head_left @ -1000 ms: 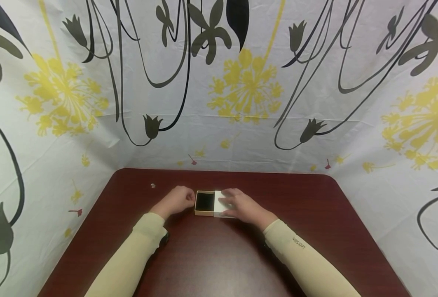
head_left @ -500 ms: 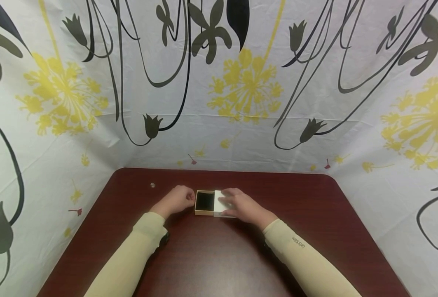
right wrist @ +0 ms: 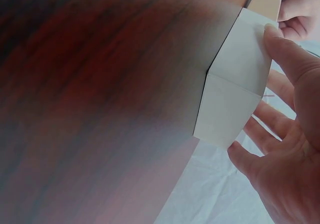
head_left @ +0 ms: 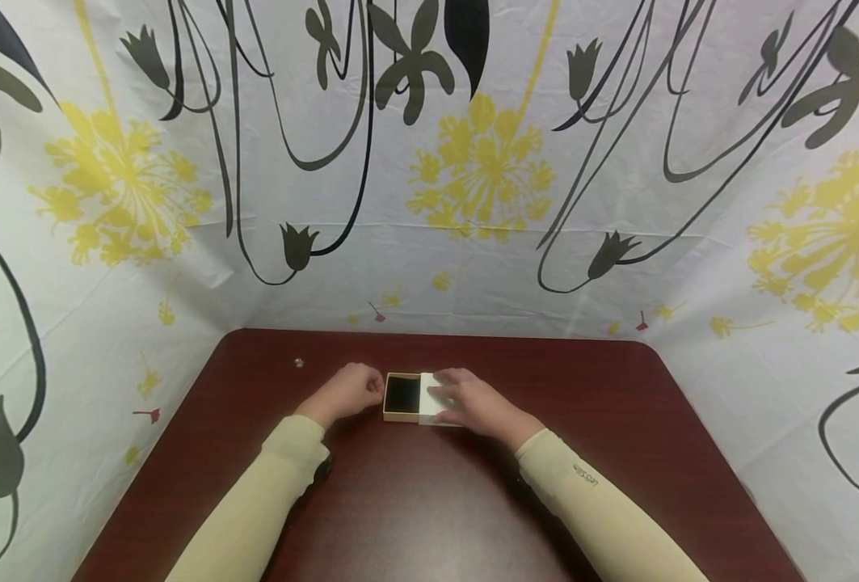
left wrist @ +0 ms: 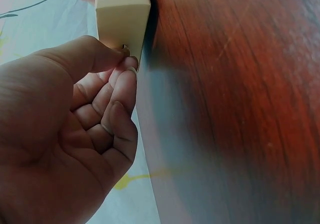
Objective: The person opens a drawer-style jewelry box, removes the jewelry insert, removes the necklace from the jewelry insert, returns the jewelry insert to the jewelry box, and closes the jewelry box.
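A slide-out box lies mid-table, its tan drawer (head_left: 402, 417) part-way out of the white box sleeve (head_left: 429, 411). The drawer's inside is black. At the drawer's end face, my left hand (head_left: 347, 394) pinches a small pull tab between thumb and fingertips; the left wrist view has a tiny dark hole (left wrist: 124, 46) right by the thumb, and the fingers mostly hide the tab. My right hand (head_left: 476, 406) grips the sleeve, with the thumb on its near side and the fingers spread over the top and far side.
A small shiny object (head_left: 299, 363) sits at the table's back left. The dark red table (head_left: 414, 501) has rounded far corners, and a flower-printed white cloth (head_left: 473, 283) hangs around it.
The drawer's outer end and my left hand have shifted very slightly to the right, towards the sleeve. My right hand stays in place.
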`<act>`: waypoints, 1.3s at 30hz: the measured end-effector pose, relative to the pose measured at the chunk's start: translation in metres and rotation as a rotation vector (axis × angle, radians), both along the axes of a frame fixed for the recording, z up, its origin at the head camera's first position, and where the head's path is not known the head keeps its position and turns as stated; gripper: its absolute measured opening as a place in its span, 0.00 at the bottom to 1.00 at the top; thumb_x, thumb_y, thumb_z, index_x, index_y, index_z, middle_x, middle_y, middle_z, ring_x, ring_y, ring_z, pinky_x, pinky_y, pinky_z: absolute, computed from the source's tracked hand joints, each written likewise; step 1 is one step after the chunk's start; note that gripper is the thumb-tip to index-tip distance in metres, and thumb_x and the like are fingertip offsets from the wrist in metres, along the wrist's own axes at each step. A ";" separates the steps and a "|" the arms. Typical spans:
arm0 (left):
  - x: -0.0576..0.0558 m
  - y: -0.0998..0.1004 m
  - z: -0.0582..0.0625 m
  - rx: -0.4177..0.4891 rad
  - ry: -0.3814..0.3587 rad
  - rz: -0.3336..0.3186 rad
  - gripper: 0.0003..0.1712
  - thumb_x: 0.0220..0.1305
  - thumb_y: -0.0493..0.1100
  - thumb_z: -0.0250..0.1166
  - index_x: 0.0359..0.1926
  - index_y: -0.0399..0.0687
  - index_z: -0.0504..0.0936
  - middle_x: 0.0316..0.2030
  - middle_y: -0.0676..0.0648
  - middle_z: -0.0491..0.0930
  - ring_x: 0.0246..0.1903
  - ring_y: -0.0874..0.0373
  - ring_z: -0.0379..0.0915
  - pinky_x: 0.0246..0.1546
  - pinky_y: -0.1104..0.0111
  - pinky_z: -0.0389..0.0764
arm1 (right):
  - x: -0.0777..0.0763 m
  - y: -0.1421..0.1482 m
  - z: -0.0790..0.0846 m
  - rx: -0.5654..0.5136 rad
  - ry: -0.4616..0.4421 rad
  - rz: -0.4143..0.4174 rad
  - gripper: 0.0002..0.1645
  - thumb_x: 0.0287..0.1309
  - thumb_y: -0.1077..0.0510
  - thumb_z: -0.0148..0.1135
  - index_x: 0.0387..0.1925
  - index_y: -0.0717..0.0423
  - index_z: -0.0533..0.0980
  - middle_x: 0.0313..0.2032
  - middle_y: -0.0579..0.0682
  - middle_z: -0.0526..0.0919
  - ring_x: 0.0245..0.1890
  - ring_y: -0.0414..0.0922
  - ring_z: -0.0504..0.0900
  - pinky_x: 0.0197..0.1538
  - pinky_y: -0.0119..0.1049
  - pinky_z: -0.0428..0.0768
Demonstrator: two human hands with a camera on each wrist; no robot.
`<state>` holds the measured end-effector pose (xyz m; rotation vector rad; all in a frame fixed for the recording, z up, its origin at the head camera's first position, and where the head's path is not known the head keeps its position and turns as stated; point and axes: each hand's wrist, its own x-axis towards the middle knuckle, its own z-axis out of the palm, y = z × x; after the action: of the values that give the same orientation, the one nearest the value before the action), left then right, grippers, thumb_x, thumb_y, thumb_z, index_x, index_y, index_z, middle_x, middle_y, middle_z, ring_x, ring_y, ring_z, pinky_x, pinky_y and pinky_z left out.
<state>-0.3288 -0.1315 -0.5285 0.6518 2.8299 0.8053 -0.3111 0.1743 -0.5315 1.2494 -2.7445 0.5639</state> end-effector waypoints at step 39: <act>-0.001 0.001 -0.004 0.004 0.009 0.001 0.06 0.70 0.36 0.72 0.34 0.50 0.88 0.30 0.56 0.84 0.32 0.60 0.77 0.41 0.61 0.83 | 0.001 0.000 0.001 -0.002 -0.002 -0.009 0.31 0.66 0.49 0.81 0.65 0.58 0.85 0.70 0.62 0.80 0.70 0.60 0.77 0.72 0.53 0.76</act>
<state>-0.3296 -0.1301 -0.5323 0.6563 2.8375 0.8110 -0.3101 0.1741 -0.5304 1.2359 -2.7485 0.5676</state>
